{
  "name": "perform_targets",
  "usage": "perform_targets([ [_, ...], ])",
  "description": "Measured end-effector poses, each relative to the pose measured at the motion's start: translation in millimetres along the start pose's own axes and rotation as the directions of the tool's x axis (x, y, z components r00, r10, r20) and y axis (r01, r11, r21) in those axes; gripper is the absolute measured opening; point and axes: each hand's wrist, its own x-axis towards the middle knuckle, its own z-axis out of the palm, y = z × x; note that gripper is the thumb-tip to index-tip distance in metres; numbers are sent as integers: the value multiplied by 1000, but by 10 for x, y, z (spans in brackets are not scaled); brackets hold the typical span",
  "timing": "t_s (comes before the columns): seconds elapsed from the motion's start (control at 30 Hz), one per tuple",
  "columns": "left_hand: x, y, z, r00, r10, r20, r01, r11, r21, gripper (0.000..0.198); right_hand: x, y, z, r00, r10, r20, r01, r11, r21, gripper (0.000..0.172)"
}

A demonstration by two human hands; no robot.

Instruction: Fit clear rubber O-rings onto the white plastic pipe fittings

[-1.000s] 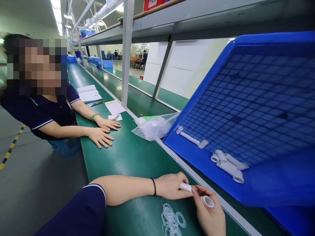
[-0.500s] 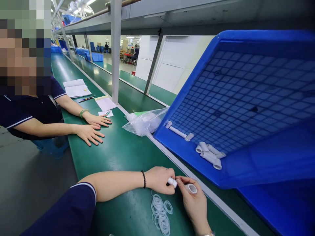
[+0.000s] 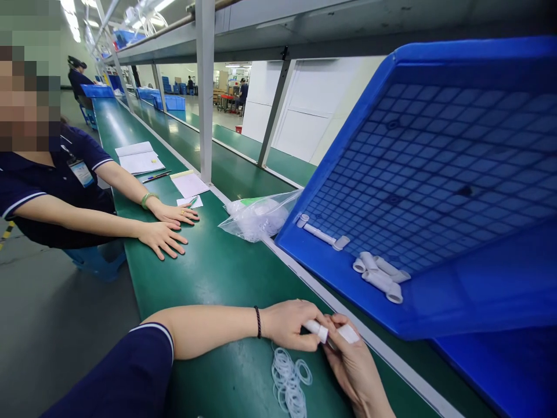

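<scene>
My left hand (image 3: pixel 292 326), with a dark braided band at the wrist, is closed around a white plastic pipe fitting (image 3: pixel 317 331) whose ringed end pokes out past the fingers. Close against it, my right hand (image 3: pixel 357 367) is curled around a white plastic pipe piece (image 3: pixel 348 333), which shows between thumb and fingers. The fingertips of both hands meet, so I cannot tell whether the two white parts are joined. Just below the hands, a loose pile of clear rubber rings (image 3: pixel 289 383) lies on the green bench (image 3: pixel 217 360).
A large blue crate (image 3: pixel 391 313) stands tilted at the right, with several white pipe fittings (image 3: pixel 378 276) inside. A clear plastic bag (image 3: pixel 261 216) lies beside it. Across the bench, a co-worker's hands (image 3: pixel 167 229) rest flat near papers (image 3: pixel 189 182) and pens. A metal post (image 3: pixel 205 104) supports the shelf.
My right hand has turned, so the pipe piece's round opening no longer faces me. My left hand has moved slightly right, and more of its fitting shows.
</scene>
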Motion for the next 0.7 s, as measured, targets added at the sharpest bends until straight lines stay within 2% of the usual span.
perform_targets([
  [0.13,2,6,23,963,-243,-118,213,952,-221,31,22,75,39,997,-7,-77,13,997,79,42],
  [0.27,23,29,83,930,-334,-151,215,830,-514,20,25,137,49,991,-40,-130,50,996,76,44],
  [0.4,70,17,138,896,-416,-153,192,674,-713,17,32,169,44,983,-130,-129,111,983,-147,42],
  [0.5,101,-3,149,828,-544,-135,248,573,-781,19,20,171,84,966,-207,-158,138,921,-363,40],
  [0.6,95,18,173,759,-639,-125,266,480,-836,19,-62,164,152,938,-334,-90,257,847,-466,39],
  [0.7,82,33,202,752,-644,-139,213,438,-873,26,-130,169,193,889,-451,86,422,728,-541,35],
])
